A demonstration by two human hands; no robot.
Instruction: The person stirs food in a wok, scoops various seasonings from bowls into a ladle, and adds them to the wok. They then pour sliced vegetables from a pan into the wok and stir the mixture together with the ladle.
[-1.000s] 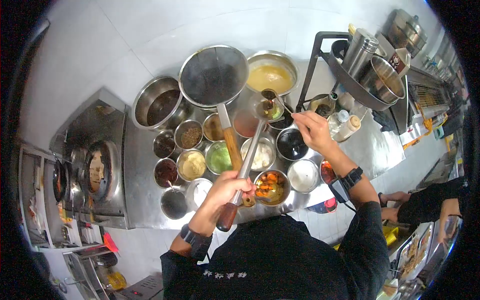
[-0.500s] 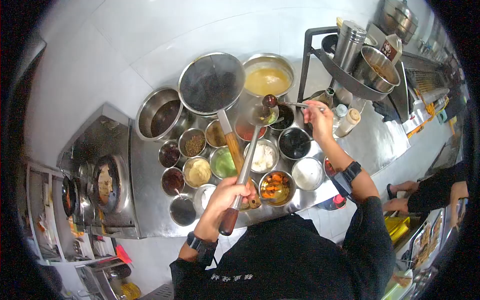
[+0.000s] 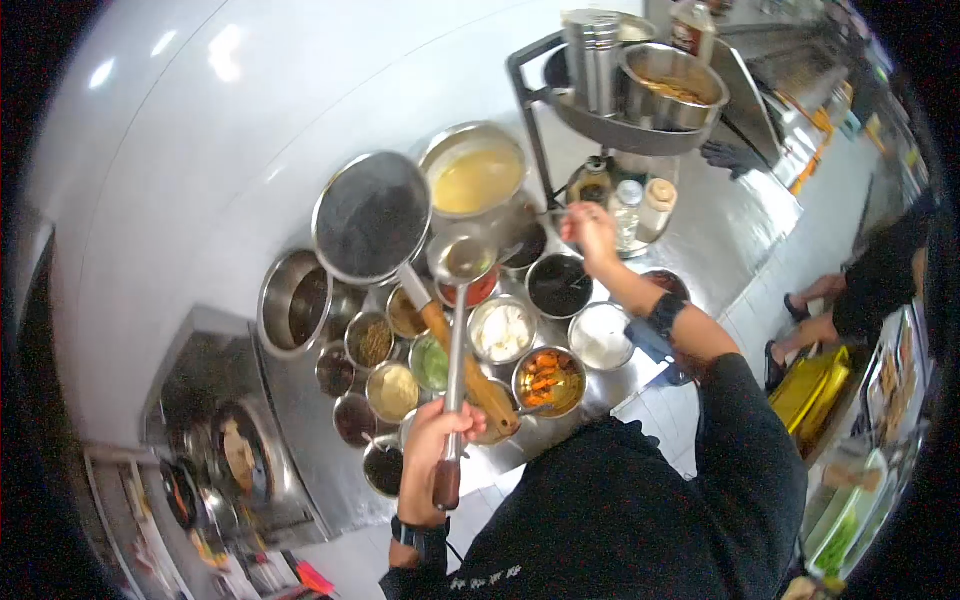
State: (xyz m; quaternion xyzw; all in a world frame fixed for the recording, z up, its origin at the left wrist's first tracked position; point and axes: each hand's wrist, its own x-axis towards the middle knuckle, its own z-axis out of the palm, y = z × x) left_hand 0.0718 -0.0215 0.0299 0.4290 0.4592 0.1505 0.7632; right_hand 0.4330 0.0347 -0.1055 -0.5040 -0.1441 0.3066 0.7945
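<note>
My left hand point(image 3: 432, 440) is wrapped round the handle of a metal ladle point(image 3: 458, 345), near its brown grip. The ladle's round bowl hangs over the small sauce bowls, with some liquid in it. Fingers pinched, my right hand point(image 3: 590, 230) holds a thin metal spoon point(image 3: 553, 212); its far end is blurred near a dark-filled bowl point(image 3: 524, 245) right of the ladle. A fine-mesh strainer point(image 3: 372, 218) rests at the back left, its wooden handle running beneath the ladle. Below the hands stand a bowl of red paste point(image 3: 472, 288) and a bowl of white seasoning point(image 3: 502, 330).
A pot of yellow broth point(image 3: 478, 180) stands at the back. At right, a raised rack point(image 3: 620, 130) holds a steel pot point(image 3: 672, 90), above several bottles point(image 3: 627, 212). A carrot bowl point(image 3: 549, 382) is near the front edge. Another person's legs point(image 3: 815, 330) show at far right.
The view has swung, shifting the bowls left and down. The spoon, earlier with dark sauce over the ladle, has moved off it to the right. My left hand keeps its grip on the ladle.
</note>
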